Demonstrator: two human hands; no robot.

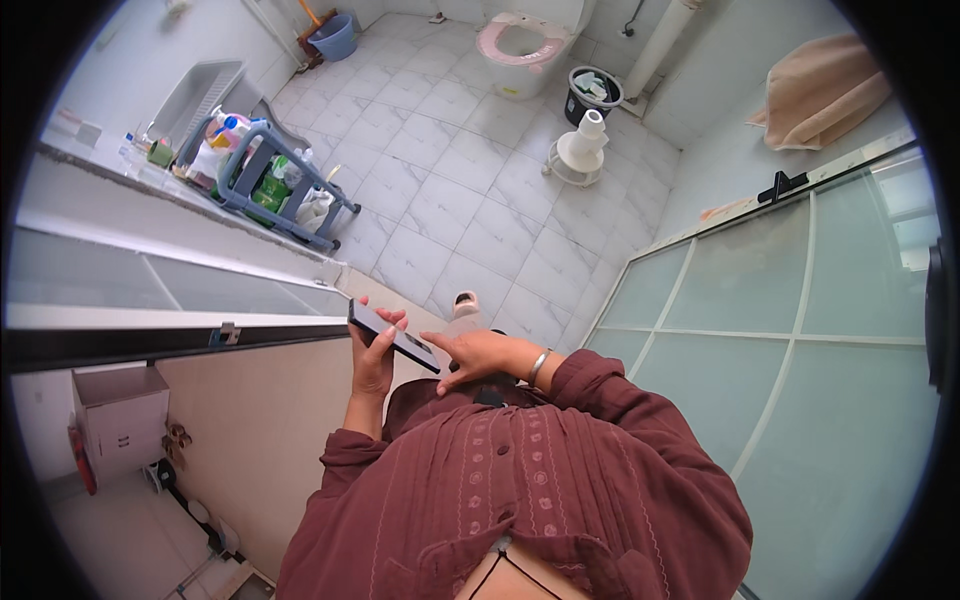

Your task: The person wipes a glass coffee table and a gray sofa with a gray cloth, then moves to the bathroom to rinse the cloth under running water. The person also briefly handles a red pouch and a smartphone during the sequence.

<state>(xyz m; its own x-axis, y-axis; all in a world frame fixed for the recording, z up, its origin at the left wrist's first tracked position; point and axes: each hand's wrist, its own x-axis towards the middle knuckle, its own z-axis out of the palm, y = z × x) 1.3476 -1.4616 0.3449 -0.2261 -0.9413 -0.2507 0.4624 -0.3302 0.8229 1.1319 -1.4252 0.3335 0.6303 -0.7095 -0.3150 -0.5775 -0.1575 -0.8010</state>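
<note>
My left hand (373, 367) grips a dark smartphone (384, 334), tilted, with the thumb across its near face and fingertips showing past the far edge. Just right of the phone is my right hand (480, 355), its index finger pointing toward the lower part of the screen and its thumb spread away. Nothing is held in it, and whether the fingertip touches the glass I cannot tell. A silver bangle (538, 367) circles the right wrist. Below both hands is a maroon buttoned shirt (517, 480). A light shoe (466, 301) shows beyond them on the floor near the doorway.
A blue-grey rolling cart (244, 176) with bottles and packs stands left. Ahead are a toilet (517, 71) with a pink seat cover, a black bin (592, 97) and a white stand (581, 150). A frosted glass door (735, 292) is at right, a blue bucket (334, 39) far left.
</note>
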